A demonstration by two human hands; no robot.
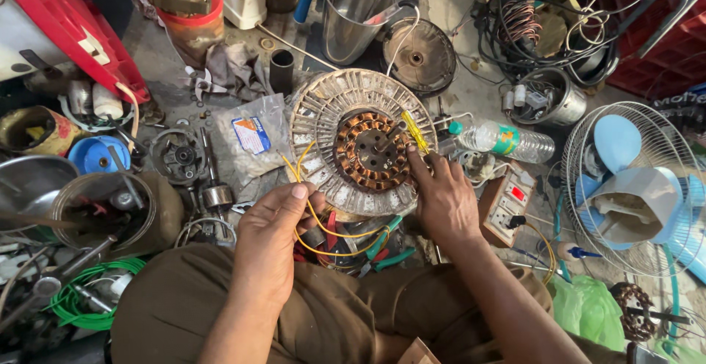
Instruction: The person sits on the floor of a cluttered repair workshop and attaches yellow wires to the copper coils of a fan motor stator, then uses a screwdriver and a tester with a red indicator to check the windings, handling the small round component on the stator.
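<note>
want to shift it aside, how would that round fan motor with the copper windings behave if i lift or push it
The fan motor looks heavy for its size: thick metal ring, dense copper coils. It is probably stiff and, lying flat, unlikely to roll. The yellow wires trailing from it are floppy and run under the left hand, so they may snag. The right hand rests at its rim, holding a yellow screwdriver.

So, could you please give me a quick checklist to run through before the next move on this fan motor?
1. Right hand grips the yellow screwdriver: ok.
2. Screwdriver tip seated on the copper winding: cannot tell, too small.
3. Left hand holds the yellow wires clear of the tool: ok.
4. Fan motor lying flat and steady: ok.
5. Switch on the socket board off: cannot tell.
6. Pliers within reach: ok.
</note>
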